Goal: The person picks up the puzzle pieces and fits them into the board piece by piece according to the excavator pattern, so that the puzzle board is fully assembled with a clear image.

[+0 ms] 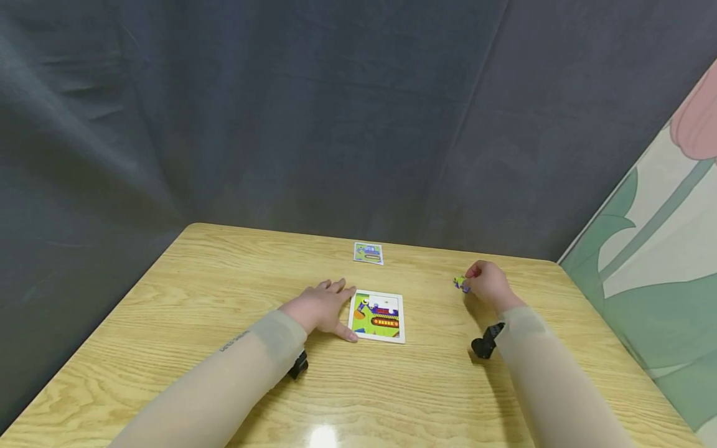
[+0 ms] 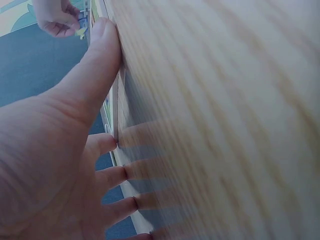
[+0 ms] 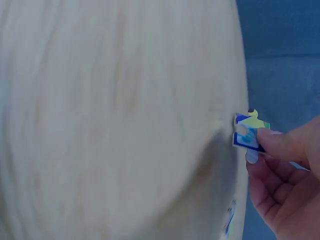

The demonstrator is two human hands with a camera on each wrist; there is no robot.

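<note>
A square jigsaw puzzle (image 1: 376, 317) in a white frame lies flat on the wooden table, showing a digger-like vehicle on green. A white patch shows along its upper part. My left hand (image 1: 325, 308) rests at its left side, fingers spread, with the thumb by the near left corner. Off to the right, my right hand (image 1: 488, 285) pinches a loose jigsaw piece (image 3: 250, 131) between thumb and fingers, above the table. Yellow-green, blue and purple show on that piece, which has knobs and a notch.
A small picture card (image 1: 368, 253) with a similar vehicle lies near the table's far edge. Behind the table (image 1: 224, 267) hangs a dark curtain (image 1: 313, 124). At the right stands a patterned cloth (image 1: 661, 249).
</note>
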